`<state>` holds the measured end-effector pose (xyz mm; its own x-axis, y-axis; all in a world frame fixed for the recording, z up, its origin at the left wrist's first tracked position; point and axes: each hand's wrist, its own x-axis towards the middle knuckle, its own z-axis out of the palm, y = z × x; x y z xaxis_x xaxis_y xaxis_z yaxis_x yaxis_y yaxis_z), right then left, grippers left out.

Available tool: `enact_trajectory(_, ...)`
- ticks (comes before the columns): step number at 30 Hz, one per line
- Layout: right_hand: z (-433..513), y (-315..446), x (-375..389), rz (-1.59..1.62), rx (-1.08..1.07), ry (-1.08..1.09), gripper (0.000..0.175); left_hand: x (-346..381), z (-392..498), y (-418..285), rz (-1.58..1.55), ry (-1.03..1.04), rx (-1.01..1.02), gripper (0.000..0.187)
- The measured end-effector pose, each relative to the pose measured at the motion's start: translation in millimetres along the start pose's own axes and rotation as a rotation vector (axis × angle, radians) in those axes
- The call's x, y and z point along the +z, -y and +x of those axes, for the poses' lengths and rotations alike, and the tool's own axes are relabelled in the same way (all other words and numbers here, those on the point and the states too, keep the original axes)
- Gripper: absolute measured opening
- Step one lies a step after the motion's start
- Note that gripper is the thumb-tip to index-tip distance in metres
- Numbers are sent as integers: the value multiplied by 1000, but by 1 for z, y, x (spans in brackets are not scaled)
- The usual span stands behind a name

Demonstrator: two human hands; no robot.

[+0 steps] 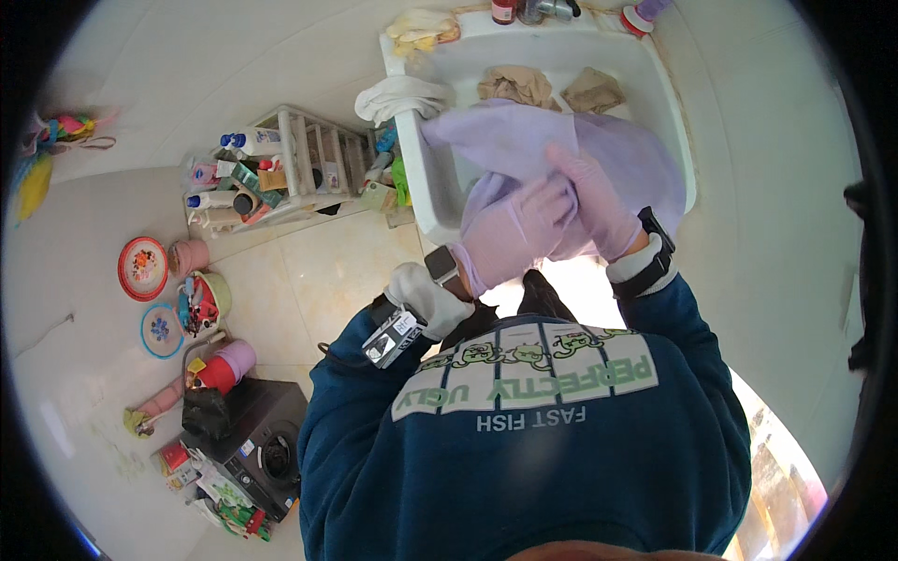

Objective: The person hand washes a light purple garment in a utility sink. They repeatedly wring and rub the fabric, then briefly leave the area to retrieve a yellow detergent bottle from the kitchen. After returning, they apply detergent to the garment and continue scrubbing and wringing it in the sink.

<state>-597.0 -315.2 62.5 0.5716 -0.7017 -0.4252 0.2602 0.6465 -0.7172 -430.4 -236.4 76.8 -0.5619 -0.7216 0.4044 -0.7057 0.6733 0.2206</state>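
Both my hands wear thin, pale pink gloves. My left hand (523, 228) is bent round a bunched part of a lavender cloth (624, 151) at the near edge of the white sink (415, 168). Close against it, my right hand (596, 200) has its thumb side over the same cloth, with fingers partly hidden by folds. The cloth spreads across the basin and over its left rim. Behind it in the basin lie a crumpled beige cloth (517, 85) and a smaller brown cloth (593, 90).
A white cloth (400, 98) hangs on the sink's left rim, near yellowish gloves or cloth (421, 29). A red-labelled jar (503, 11) stands by the faucet (554, 8). Left are a plastic shelf rack (302, 161) with bottles and a dark washing machine (259, 442).
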Motion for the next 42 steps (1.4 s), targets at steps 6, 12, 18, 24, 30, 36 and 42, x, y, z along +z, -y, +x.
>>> enact_trajectory(6, -23, -45, -35, 86, 144, -92, 45, 19, -57, -21, -912, -120, -714, 37)
enact_trajectory(12, -47, -91, -52, 10, 219, -208, 44, 62, -67, 47, -1105, -79, -1615, 56)
enact_trajectory(18, -53, -92, -65, -308, 308, -197, 30, 119, -38, 105, -1086, -69, -1455, 52)
enact_trajectory(24, -64, -50, -79, -710, -49, -430, 37, 79, -4, 68, -1612, -476, -1203, 41)
enact_trajectory(30, -40, 8, -52, -172, -218, -103, 61, 19, 43, 7, -535, -153, -482, 13)
enact_trajectory(36, -15, 1, -37, 868, 142, 461, 77, -9, 53, -35, -291, 76, -137, 30)
enact_trajectory(42, -16, 3, -42, 854, 131, 390, 72, -14, 34, -12, -768, -479, -879, 29)
